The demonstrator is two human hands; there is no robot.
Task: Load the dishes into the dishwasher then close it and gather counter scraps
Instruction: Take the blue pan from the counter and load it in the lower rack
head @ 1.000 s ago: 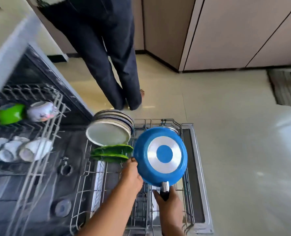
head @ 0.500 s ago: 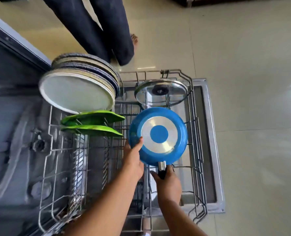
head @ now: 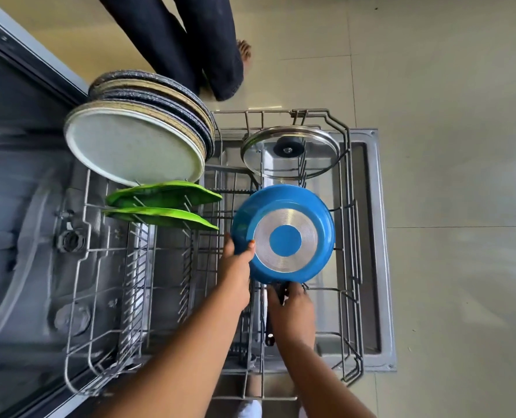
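Note:
A blue frying pan (head: 283,236) is held bottom-up over the pulled-out lower rack (head: 348,224) of the open dishwasher. My left hand (head: 237,267) grips the pan's left rim, thumb on its underside. My right hand (head: 293,309) holds the pan's black handle below the pan. Behind the pan a glass lid (head: 289,152) stands in the rack. Several large round plates (head: 136,149) stand at the rack's back left, with two green plates (head: 163,206) in front of them.
The dishwasher door (head: 371,236) lies open flat under the rack. Another person's dark trouser legs (head: 190,46) and bare foot stand on the tiled floor just beyond the rack. The floor stretches away to the right.
The pan has come lower and closer to the rack, just in front of the glass lid. The view has tilted further down; the upper rack with cups is out of sight.

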